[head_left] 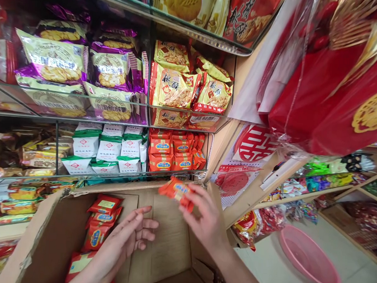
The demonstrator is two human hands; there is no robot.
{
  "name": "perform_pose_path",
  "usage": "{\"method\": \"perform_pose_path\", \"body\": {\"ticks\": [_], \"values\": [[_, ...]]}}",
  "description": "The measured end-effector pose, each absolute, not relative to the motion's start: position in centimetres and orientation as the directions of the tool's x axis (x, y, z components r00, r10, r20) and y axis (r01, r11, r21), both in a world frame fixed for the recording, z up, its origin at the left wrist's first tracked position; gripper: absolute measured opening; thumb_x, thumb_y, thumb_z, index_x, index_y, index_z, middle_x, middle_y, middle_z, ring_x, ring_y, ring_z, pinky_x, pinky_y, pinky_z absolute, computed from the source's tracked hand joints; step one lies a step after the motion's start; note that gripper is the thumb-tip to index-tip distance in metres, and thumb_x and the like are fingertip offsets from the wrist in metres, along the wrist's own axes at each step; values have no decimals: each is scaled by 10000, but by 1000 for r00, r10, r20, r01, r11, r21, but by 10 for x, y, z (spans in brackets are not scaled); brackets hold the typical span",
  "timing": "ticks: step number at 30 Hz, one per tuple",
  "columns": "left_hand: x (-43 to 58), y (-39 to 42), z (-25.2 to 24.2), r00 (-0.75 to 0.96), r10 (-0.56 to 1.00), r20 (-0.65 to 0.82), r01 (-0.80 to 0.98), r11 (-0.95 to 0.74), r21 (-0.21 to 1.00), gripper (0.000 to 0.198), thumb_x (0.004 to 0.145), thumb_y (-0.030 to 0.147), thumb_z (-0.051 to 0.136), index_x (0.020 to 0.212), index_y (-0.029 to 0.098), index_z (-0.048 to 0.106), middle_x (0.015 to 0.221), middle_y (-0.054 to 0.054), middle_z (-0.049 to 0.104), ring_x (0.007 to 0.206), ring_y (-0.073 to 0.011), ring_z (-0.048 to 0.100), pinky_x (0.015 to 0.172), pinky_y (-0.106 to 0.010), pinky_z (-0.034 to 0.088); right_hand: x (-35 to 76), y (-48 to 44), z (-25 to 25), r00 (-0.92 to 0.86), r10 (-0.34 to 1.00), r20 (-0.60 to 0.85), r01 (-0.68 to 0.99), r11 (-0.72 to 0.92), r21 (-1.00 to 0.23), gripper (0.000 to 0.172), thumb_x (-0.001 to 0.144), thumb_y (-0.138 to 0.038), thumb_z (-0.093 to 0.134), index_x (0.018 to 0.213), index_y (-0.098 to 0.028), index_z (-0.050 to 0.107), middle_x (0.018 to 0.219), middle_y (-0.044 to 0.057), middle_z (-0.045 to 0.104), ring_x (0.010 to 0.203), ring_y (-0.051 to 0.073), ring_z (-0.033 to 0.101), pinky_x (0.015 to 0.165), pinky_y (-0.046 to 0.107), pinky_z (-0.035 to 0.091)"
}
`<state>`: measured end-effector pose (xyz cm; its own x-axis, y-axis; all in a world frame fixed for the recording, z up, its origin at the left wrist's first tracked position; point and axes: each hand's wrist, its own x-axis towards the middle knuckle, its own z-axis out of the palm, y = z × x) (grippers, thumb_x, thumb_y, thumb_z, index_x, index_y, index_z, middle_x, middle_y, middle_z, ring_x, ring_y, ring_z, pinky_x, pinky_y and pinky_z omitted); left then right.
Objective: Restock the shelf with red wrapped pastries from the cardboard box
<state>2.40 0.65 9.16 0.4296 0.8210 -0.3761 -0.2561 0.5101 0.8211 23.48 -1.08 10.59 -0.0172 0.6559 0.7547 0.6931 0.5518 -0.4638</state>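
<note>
A: Taking the middle of our view as the clock's centre, what do we have in hand?

B: A red packet (172,188), near six o'clock. Our right hand (201,216) grips its right end between thumb and fingers, and the rest sticks out toward nine

A: And our left hand (132,234)?

B: That's at seven, open, fingers loosely bent and holding nothing. Both our hands show over the cardboard box (39,239), whose torn rim runs along its eight o'clock side

A: What do we see in the box?

B: More packets (98,231) like ours, piled at about eight, partly covered by our left forearm. The box's floor shows bare around six

A: Where does our packet sit against the shelf (105,174)?

B: Below its front edge, in line with the box's far rim. Just above it, near the centre, we see red stacks (172,151) of the same kind, with white packs (106,149) beside them at nine

A: Higher up?

B: Yellow packs (178,87) at twelve, purple ones (61,58) at ten. A red bag (316,92) hangs between two and three, and we have a pink tub (308,257) on the floor at four
</note>
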Motion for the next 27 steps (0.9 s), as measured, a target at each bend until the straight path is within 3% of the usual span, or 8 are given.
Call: {"method": "perform_pose_path", "body": {"ticks": [4,8,11,16,21,27], "values": [[22,2,71,438,798,-413,-92,497,863,403,661,440,686,967,198,585,872,-46,680,691,-130,586,592,-232,384,262,40,133,193,396,898,838,409,-361,234,815,-233,559,1043,-186,570,1100,109,574,1065,188,542,939,369,450],[24,-4,46,528,721,-448,22,516,856,437,627,500,692,934,204,597,846,-29,675,682,-125,585,576,-225,372,273,86,147,179,231,956,924,295,-244,212,828,-237,536,1012,-148,589,1079,128,575,1050,190,545,906,345,471],[25,-8,35,569,658,-494,102,539,836,462,602,528,697,933,222,597,853,-13,668,679,-111,581,578,-214,372,270,108,149,159,236,959,954,211,-211,213,845,-213,501,1016,-130,598,1094,141,564,1056,191,535,875,320,479],[22,-13,31,521,683,-512,106,544,833,488,576,555,701,919,223,599,823,-2,665,647,-90,566,560,-197,358,260,130,155,192,288,938,973,67,-219,221,855,-212,484,1025,-144,607,1059,119,587,983,204,538,828,329,468],[18,-14,29,547,660,-516,121,547,828,510,583,570,686,944,222,593,863,-13,661,704,-116,578,602,-224,381,257,140,159,172,354,919,981,26,-194,226,876,-247,461,969,-109,614,990,124,613,915,208,532,815,326,441],[19,-17,28,537,665,-518,99,561,822,443,618,521,688,926,216,595,839,-7,659,688,-106,573,603,-225,374,260,143,151,138,443,886,990,-41,-134,313,912,-184,333,1091,-171,589,1130,117,564,884,187,563,737,302,444]]}}
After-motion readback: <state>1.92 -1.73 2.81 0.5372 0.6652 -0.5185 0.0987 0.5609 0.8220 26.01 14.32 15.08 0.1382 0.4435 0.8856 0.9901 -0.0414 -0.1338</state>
